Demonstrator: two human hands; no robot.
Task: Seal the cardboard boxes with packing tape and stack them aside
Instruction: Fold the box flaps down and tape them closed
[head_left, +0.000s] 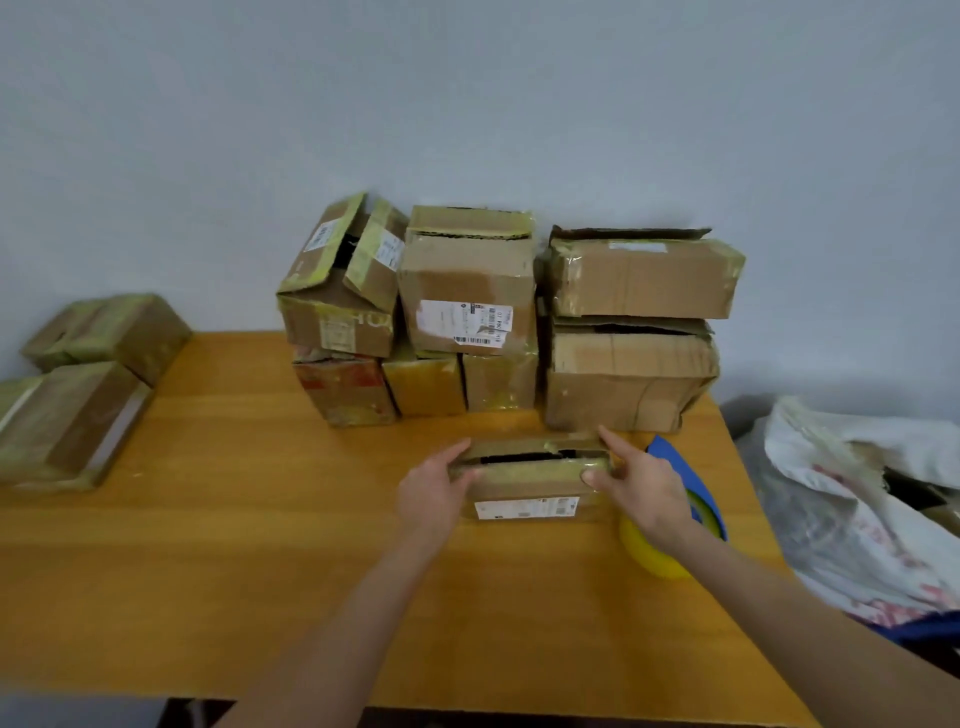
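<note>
From the head view, the small box (530, 483) sits on the wooden table (260, 545) between both hands. The left hand (434, 491) grips its left end with fingers curled over the top. The right hand (641, 488) pinches its right end, thumb on the front corner and forefinger stretched along the far edge. A dark slit runs along the top seam, so this box looks unsealed, and the step in hand is probably pressing the flaps shut before taping. Just right of the small box, partly hidden by the right hand, lie a blue tape dispenser (675, 462) and a yellow roll (649, 556). Behind the small box, a pile of boxes (467, 291) stands against the wall, several with flaps gaping (most of the work seems left). Well to its left, two boxes (78, 415) look taped and set aside. The cardboard is worn, creased and dented, patched with glossy yellowish tape and white labels. To the far right, crinkled plastic bags (831, 493) lie off the table.
</note>
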